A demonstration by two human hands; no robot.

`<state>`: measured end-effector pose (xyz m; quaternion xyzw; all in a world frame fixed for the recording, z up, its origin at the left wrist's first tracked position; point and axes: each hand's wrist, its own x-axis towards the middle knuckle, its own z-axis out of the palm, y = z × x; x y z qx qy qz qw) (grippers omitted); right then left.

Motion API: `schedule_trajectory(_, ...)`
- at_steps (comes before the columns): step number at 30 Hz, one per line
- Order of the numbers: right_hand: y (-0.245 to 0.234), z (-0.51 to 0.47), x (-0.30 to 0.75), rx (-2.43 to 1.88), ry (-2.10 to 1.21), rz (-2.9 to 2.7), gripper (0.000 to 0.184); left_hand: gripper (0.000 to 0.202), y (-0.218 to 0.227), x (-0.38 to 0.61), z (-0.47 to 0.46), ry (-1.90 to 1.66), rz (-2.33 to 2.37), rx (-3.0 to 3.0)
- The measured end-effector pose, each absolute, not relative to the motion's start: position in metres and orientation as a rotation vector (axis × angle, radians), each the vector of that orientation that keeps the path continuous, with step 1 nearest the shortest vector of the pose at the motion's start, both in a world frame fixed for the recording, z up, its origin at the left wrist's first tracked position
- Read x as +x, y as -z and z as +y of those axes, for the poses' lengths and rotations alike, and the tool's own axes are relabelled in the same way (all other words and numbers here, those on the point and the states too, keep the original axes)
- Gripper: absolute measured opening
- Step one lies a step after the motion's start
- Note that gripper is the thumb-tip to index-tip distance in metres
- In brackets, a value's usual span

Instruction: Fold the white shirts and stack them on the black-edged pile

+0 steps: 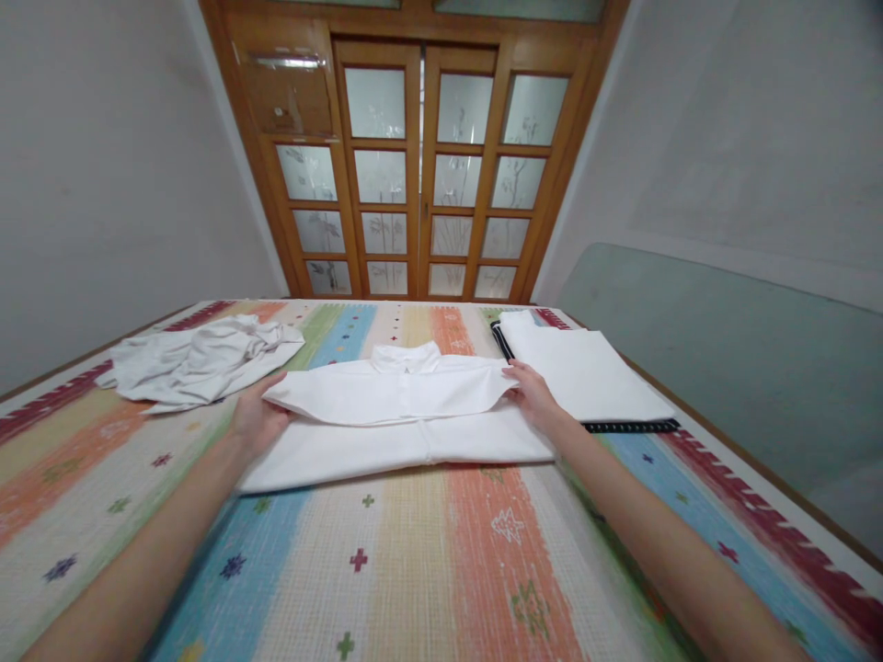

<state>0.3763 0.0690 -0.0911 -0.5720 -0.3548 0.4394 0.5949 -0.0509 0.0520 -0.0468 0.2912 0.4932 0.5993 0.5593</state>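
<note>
A white collared shirt (407,391) lies in front of me, its collar pointing away and its sides folded in. My left hand (262,416) grips the left end of a raised layer of the shirt. At the opposite end, my right hand (530,393) pinches the same layer between thumb and fingers. That layer bows slightly between my hands, above the lower part of the shirt, which rests flat on the striped cloth (414,570).
Crumpled white fabric (207,359) lies at the far left. To the right is a folded white garment stack (586,368) with a black patterned edge beneath. A pale green board (724,349) borders the right side. Wooden glass-paned doors (418,175) stand beyond the table.
</note>
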Motion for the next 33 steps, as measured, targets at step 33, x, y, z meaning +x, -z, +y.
schedule_trajectory(33, 0.113, -0.043, 0.334, -1.224, 0.177, -2.618, 0.058, 0.058, 0.11, 0.016, -0.032, -0.345, 1.324, 3.041)
